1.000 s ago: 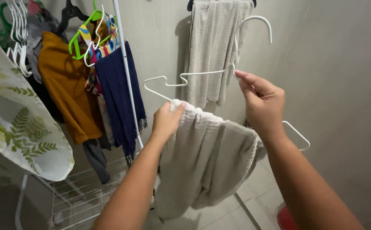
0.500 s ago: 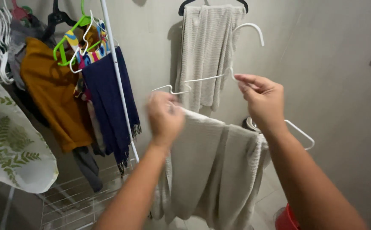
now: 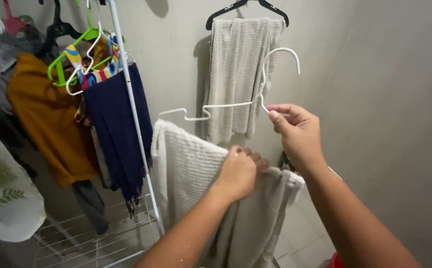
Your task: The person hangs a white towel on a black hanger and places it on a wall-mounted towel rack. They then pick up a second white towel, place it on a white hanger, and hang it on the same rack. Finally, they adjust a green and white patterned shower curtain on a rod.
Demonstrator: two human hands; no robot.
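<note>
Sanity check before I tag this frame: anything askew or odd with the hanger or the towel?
Slightly. The white hanger is tilted, pinched near its hook by the right hand, and the beige towel sits unevenly on it: spread flat at the left end, bunched under the left hand. No damage shows. The towel on the black hanger hangs straight.

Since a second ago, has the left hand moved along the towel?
Yes. The left hand slid right along the towel, from its left end toward the right hand holding the white hanger.
</note>
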